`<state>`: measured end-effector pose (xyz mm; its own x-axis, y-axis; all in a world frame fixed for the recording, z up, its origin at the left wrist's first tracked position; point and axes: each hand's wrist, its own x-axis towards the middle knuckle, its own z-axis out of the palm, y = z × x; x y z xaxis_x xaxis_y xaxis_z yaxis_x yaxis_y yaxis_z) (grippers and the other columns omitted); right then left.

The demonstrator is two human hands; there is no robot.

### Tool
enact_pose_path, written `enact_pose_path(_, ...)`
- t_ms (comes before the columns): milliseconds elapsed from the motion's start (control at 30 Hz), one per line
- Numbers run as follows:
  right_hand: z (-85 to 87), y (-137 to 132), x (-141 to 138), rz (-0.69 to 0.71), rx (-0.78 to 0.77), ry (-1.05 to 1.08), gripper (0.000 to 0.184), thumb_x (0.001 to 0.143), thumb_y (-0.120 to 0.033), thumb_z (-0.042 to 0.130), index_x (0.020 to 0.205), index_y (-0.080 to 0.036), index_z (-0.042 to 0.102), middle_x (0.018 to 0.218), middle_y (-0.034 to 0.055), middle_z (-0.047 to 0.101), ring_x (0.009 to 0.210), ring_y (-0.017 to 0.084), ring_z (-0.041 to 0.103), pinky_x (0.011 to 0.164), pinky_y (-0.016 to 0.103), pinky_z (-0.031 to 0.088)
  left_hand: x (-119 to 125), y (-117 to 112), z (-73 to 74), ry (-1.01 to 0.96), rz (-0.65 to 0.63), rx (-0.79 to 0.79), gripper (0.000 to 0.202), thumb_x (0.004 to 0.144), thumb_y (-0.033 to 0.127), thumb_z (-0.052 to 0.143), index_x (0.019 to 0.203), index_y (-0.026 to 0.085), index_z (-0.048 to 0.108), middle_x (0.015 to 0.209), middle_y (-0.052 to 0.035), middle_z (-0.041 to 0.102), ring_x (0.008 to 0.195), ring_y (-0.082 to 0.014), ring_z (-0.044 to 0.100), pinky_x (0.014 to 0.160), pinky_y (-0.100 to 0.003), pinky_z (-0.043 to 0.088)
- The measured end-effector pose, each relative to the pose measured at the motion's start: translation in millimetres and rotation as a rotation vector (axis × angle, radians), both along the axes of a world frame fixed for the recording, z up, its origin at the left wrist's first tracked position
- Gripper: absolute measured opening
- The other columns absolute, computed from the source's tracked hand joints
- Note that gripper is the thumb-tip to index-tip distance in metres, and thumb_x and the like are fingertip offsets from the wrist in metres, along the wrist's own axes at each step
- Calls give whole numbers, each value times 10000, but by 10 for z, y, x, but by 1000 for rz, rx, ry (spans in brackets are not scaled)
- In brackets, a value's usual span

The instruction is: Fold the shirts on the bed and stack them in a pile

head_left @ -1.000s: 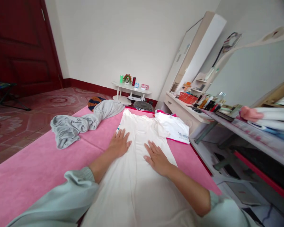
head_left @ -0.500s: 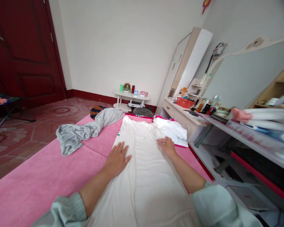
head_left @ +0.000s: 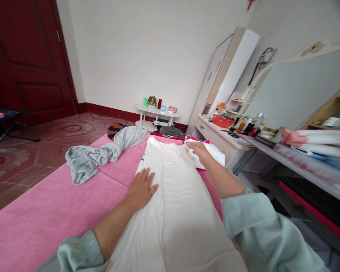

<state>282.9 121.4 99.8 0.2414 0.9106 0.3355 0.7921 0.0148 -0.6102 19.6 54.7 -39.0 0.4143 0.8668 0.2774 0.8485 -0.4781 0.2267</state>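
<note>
The white garment, thin fabric with shallow lengthwise creases, lies flat and elongated on the plush-looking pink cover. Left hand: palm down, thumb spread, on the garment's left edge. Right hand: at its far right corner; whether the fingers pinch fabric cannot be determined.

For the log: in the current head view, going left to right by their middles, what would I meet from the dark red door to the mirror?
Dark red door, rumpled gray garment, left hand, white garment, right hand, red basket, mirror.
</note>
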Motion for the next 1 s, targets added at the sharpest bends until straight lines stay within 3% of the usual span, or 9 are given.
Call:
enact_pose_path(100, 123, -125, -164, 288, 16, 225, 487, 869, -415, 469, 1340, -296, 438, 1336, 50, 530, 1082, 177, 574, 807, 319, 485, -28, 30, -9, -2, -21, -11, 571, 917, 507, 338, 1373, 178, 438, 1500, -120, 297, 1383, -273, 244, 1111, -434, 226)
enact_pose_path(200, 54, -441, -146, 443, -18, 308, 528, 808, -370, 549, 1307, -216, 472, 1358, 95, 498, 1081, 200, 570, 832, 320, 468, -44, 52, -27, 1, -28, -21, 570, 914, 509, 343, 1375, 187, 435, 1503, -115, 291, 1384, -268, 243, 1110, -433, 231)
enact_pose_path(267, -87, -741, -6, 355, -82, 139, 476, 768, -327, 577, 1215, -167, 548, 1266, 117, 564, 989, 206, 602, 830, 320, 454, -45, 61, -53, -1, -31, -16, 571, 912, 507, 350, 1375, 184, 435, 1502, -116, 292, 1383, -269, 245, 1111, -431, 229)
enact_pose_path(400, -458, -1427, 407, 118, -311, -326, 365, 747, -336, 588, 1088, -205, 601, 1049, 94, 651, 896, 236, 611, 745, 321, 419, -40, 81, -85, -23, -40, 15, 543, 905, 489, 383, 1347, 187, 472, 1485, -111, 330, 1370, -277, 271, 1104, -445, 245)
enact_pose_path(533, -736, -1955, 649, -20, -546, -477, 258, 717, -458, 608, 825, -224, 602, 824, 74, 673, 738, 249, 614, 604, 309, 352, 18, 151, 54, -72, -42, 32, 398, 904, 411, 412, 1164, 197, 625, 1327, -87, 534, 1239, -255, 449, 1040, -402, 351)
enact_pose_path(667, -795, -2190, 625, 0, -571, -440, 226, 696, -461, 625, 677, -246, 559, 719, 38, 662, 671, 219, 588, 552, 288, 273, 250, 292, 286, -32, -63, 21, 289, 901, 262, 400, 977, 215, 674, 1040, -52, 661, 1038, -206, 566, 904, -313, 441)
enact_pose_path(733, -767, -2238, 567, 46, -561, -379, 174, 712, -373, 598, 633, -229, 540, 666, 19, 634, 640, 190, 566, 551, 277, 259, 431, 388, 347, -4, -57, 31, 286, 873, 235, 445, 1091, 228, 631, 1058, -57, 644, 1041, -213, 562, 858, -304, 455)
enact_pose_path(833, -716, -2281, 478, 74, -493, -231, 132, 725, -267, 533, 622, -199, 487, 602, -14, 557, 596, 146, 516, 547, 254, 268, 722, 559, 356, 48, -56, 33, 469, 828, 242, 525, 1295, 259, 494, 1126, -94, 609, 1003, -253, 586, 783, -341, 471)
enact_pose_path(1000, -677, -2362, 342, 195, -409, 145, 73, 758, -213, 499, 706, -194, 453, 666, -31, 533, 664, 132, 521, 574, 215, 343, 1111, 807, 327, 112, -81, 12, 452, 842, 214, 504, 1292, 252, 514, 957, -128, 662, 895, -306, 632, 738, -411, 460)
